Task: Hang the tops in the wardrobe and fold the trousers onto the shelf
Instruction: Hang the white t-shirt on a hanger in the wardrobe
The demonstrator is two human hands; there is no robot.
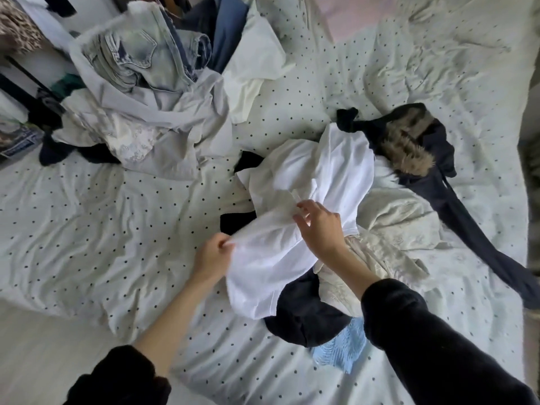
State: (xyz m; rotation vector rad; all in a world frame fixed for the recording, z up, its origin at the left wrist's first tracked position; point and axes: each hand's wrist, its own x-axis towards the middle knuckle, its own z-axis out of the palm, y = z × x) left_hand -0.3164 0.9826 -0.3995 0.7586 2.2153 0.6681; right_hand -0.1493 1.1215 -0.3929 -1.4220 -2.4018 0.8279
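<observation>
Two hands engaged on one white top [306, 200], lying bunched on the polka-dot bed [117, 229] over dark garments. Left hand [213, 255] grip pinching its near edge; right hand [318, 226] grip pinching fabric mid-garment. Faded jeans [137, 54] heaped far left.

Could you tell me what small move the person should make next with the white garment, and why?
Probably lift the crumpled white cotton garment clear and shake it open. The left hand pinches one edge and the right hand grips its bunched middle, so its shape is hidden, and it lies over a black garment on the dotted white bedsheet.
</observation>
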